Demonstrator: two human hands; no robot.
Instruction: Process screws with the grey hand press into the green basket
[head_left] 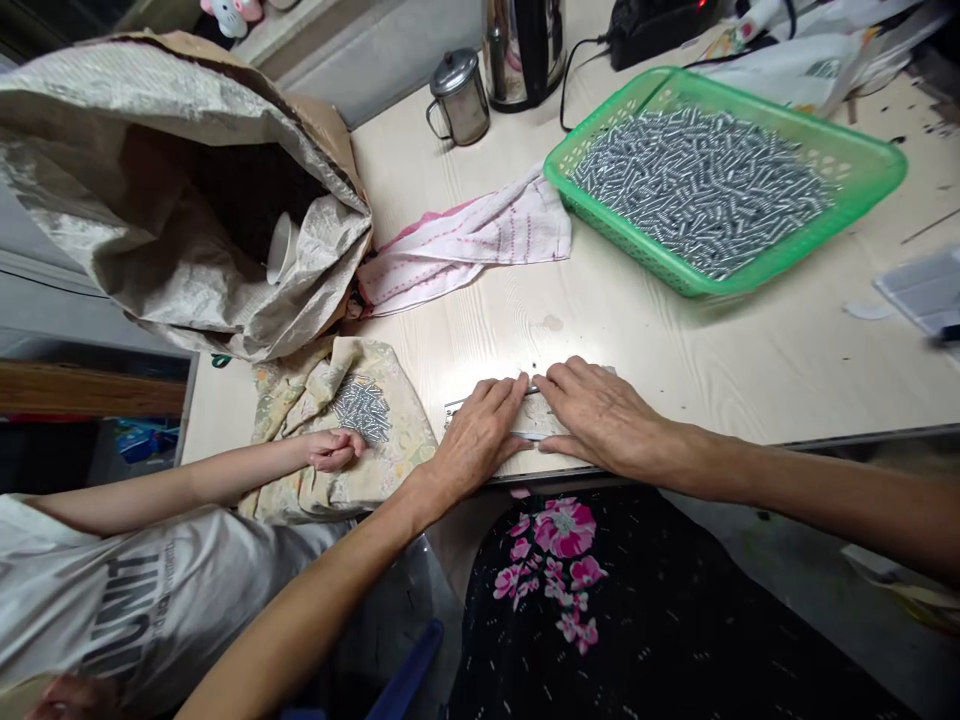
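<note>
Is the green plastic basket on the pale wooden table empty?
No, the green plastic basket is filled with a heap of small silvery metal pins.

Pale wood-grain table, running from the fingers to its far edge; its metal-trimmed near rim passes just below them. Beyond the fingers and to their left, past the table's far end, a grey wall panel. Well left of the fingers, a brown wooden ledge above a dark recess. Below and right of the fingers, grey floor. Light falls brightest on the tabletop just beside the fingers.
</note>
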